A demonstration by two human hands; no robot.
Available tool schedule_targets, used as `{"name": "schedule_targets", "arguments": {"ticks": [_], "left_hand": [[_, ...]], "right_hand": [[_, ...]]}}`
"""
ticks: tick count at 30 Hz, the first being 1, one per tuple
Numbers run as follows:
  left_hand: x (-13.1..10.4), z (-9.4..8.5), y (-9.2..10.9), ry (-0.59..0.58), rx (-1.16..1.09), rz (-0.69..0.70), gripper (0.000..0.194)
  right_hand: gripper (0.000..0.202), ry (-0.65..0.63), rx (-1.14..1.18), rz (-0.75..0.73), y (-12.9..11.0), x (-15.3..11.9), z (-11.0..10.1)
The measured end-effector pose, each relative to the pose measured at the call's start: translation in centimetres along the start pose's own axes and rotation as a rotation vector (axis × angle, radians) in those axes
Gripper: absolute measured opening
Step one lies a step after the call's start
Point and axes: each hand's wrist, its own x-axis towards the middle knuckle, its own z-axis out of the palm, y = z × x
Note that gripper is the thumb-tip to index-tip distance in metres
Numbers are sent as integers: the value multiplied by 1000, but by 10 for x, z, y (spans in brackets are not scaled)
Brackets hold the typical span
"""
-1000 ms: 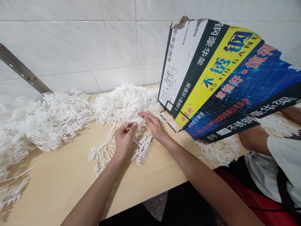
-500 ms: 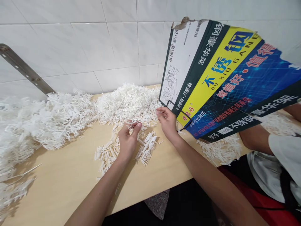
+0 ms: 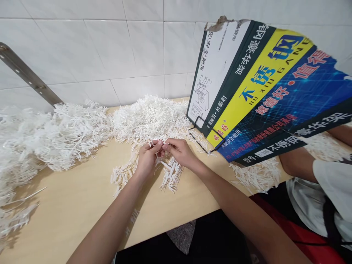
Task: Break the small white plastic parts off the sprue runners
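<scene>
My right hand [image 3: 180, 152] has swung back in, meeting my left [image 3: 146, 158]. Left fingers pinch a white sprig [image 3: 157, 158]; right fingertips touch there, grip hidden. Both hands now share one piece, the heap [image 3: 152, 117] just beyond.

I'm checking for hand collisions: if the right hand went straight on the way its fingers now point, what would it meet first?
Most likely the left hand, its thumb side nearest, just ahead of the right hand; the picture leaves unclear whether the two already touch.
</scene>
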Motion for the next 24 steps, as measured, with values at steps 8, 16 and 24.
{"name": "schedule_targets", "arguments": {"ticks": [8,16,24], "left_hand": [[-5,0,-1,-176,47,-61,30],[-8,6,9,-165,-95,-79,34],[-2,2,14,-2,-127,6,29]], "right_hand": [[45,-190,462,151,6,-1,-5],[42,-50,642,260,4,4,-15],[30,175,462,271,10,11,-11]]}}
